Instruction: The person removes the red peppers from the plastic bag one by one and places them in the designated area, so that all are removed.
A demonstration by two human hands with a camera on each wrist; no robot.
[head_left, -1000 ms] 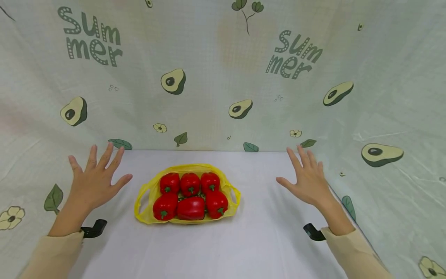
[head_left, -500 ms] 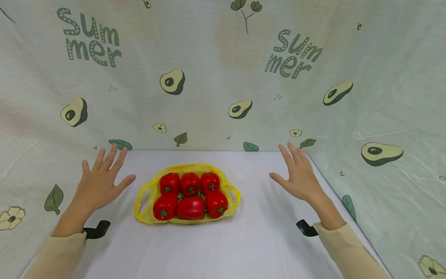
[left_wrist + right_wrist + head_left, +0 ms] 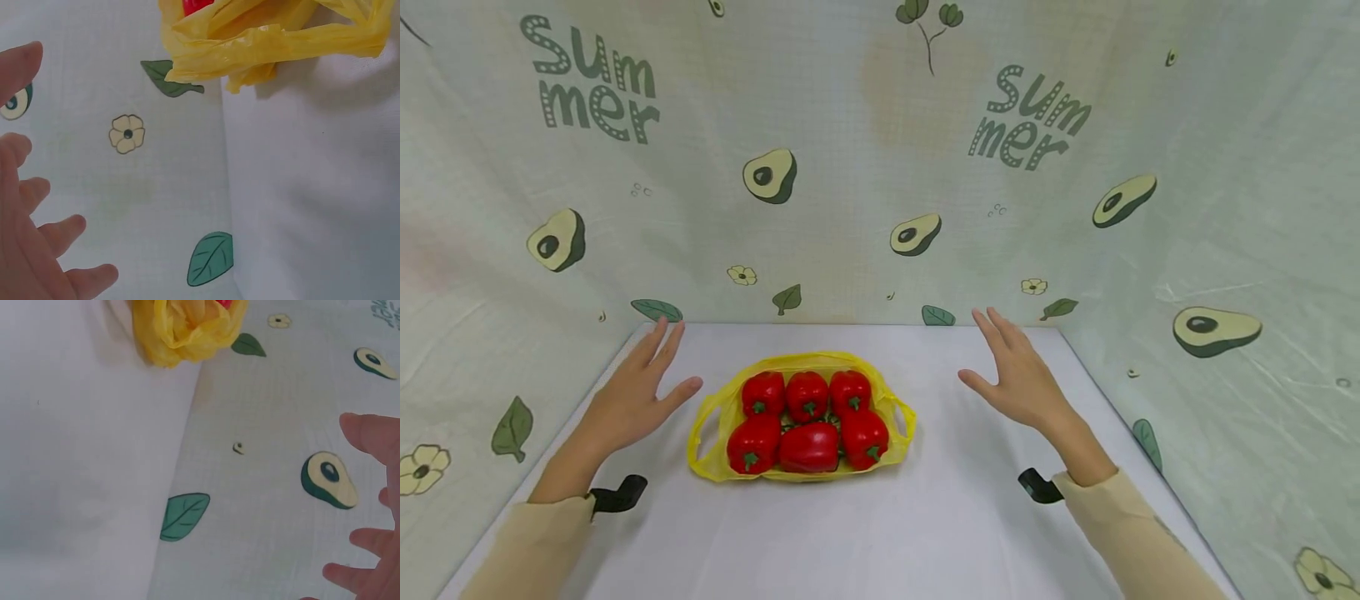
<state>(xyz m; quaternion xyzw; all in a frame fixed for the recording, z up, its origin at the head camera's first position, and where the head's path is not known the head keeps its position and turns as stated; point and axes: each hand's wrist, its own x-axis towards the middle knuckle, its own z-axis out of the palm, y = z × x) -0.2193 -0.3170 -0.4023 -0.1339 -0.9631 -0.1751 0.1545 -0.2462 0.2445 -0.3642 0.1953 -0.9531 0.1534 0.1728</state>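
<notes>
A yellow plastic bag (image 3: 715, 417) lies open on the white table (image 3: 925, 533), with several red bell peppers (image 3: 808, 446) inside it. My left hand (image 3: 636, 392) hovers just left of the bag, fingers straight and spread, holding nothing. My right hand (image 3: 1011, 375) hovers to the right of the bag, also spread and empty. In the left wrist view the bag's crumpled yellow edge (image 3: 275, 44) shows at the top, with my fingertips (image 3: 37, 250) at the lower left. The right wrist view shows the bag (image 3: 184, 328) at the top and my fingertips (image 3: 369, 562) at the right.
A pale cloth printed with avocados, leaves and "Summer" (image 3: 1030, 117) hangs as a wall behind and on both sides of the table. Black wrist-camera mounts (image 3: 617, 493) (image 3: 1037, 486) sit at both cuffs.
Both hands have moved inward toward the bag and slightly farther from me. The bag and peppers have not moved.
</notes>
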